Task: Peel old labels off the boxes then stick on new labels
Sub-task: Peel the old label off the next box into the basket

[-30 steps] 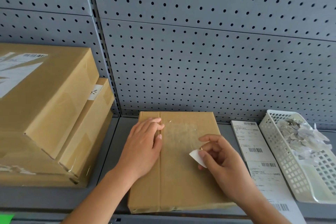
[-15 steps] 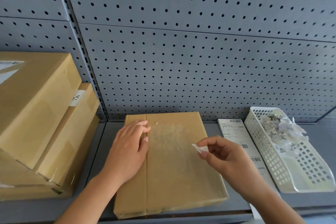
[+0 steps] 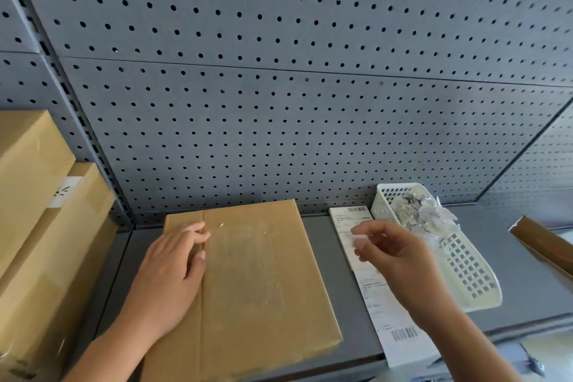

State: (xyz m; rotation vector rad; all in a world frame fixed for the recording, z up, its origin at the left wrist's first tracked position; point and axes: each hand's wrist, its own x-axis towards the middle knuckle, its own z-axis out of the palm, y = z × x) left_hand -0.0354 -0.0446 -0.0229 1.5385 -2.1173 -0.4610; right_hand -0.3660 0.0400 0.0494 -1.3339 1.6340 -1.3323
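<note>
A flat brown cardboard box (image 3: 263,288) lies on the grey shelf, its top showing a shiny patch of glue residue and no label. My left hand (image 3: 173,270) rests flat on the box's left part. My right hand (image 3: 393,254) hovers to the right of the box, over a strip of new white barcode labels (image 3: 390,319), fingers pinched on a small white scrap of old label (image 3: 353,237) that is blurred. Just beyond it stands a white plastic basket (image 3: 465,273) holding torn label scraps.
Stacked brown boxes (image 3: 40,242) fill the left side, one with a small white label. A grey pegboard wall (image 3: 279,102) backs the shelf. Another brown box corner (image 3: 542,242) shows at the far right. The shelf's front edge runs along the bottom.
My right hand has carried the peeled scrap off the box and rightward, over the label strip near the basket. The view has swung right. My left hand stays on the box.
</note>
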